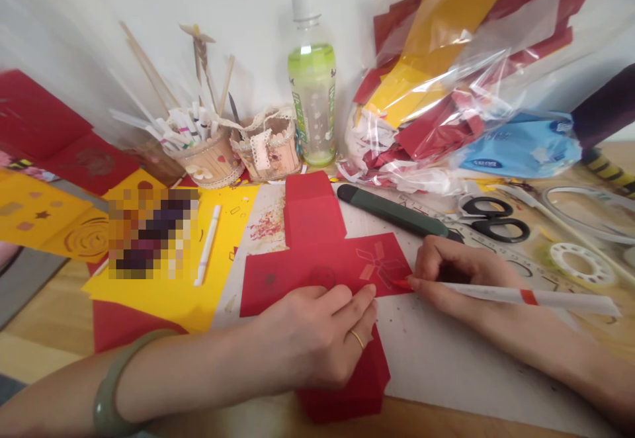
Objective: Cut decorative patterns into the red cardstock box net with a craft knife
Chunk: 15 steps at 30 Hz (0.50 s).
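My left hand (322, 332), with a ring on one finger, rests on a red cross-shaped paper cutout (310, 213), its fingers extended and pressing the sheet down. Pinched in my right hand (451, 279) is a white marker (550, 299) with a red band; its red tip touches the cutout's right arm. Beside that tip, a flower-like pattern of diamond shapes (377, 262) is drawn on the red paper. A small dark motif (270, 280) shows on the left arm, and my left hand partly covers a round outline near the middle.
A green cutter (391, 210), black-handled scissors (496, 218) and a tape roll (581, 266) lie to the right. A drink bottle (312, 94), a pen cup (208, 157) and a plastic bag of paper scraps (436, 94) stand behind. Yellow paper (198, 306) with a capped marker (208, 246) lies left.
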Available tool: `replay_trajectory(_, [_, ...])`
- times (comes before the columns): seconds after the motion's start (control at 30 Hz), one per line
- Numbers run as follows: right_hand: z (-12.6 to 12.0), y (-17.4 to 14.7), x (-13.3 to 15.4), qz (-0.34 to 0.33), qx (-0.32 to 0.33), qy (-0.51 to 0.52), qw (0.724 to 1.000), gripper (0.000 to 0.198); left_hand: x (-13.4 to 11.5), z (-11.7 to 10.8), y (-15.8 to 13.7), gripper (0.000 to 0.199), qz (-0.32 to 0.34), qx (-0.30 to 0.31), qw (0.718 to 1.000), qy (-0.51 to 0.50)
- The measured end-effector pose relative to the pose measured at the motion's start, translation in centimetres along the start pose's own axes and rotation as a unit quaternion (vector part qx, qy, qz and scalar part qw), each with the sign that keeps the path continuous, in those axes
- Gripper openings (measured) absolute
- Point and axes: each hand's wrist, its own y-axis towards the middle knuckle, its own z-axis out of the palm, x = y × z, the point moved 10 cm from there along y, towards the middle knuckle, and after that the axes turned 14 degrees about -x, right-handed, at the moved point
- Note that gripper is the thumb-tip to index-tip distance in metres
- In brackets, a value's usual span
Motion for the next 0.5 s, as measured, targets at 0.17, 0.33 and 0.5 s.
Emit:
replay_trajectory(0.17, [0.1,0.1,0.6,-0.001,0.007,0.004,1.0,0.025,0.0,0.0,0.0,0.026,0.003,0.003,1.0,-0.001])
replay_trajectory(0.33, [0.5,0.1,1.2,-0.004,0.02,0.02,1.0,0.028,0.0,-0.1,0.1,0.026,0.006,0.002,1.0,-0.001])
replay_trajectory(0.5, [0.2,0.0,0.5,0.006,0.006,0.017,1.0,0.026,0.0,-0.1,0.1,0.025,0.002,0.006,1.0,0.003])
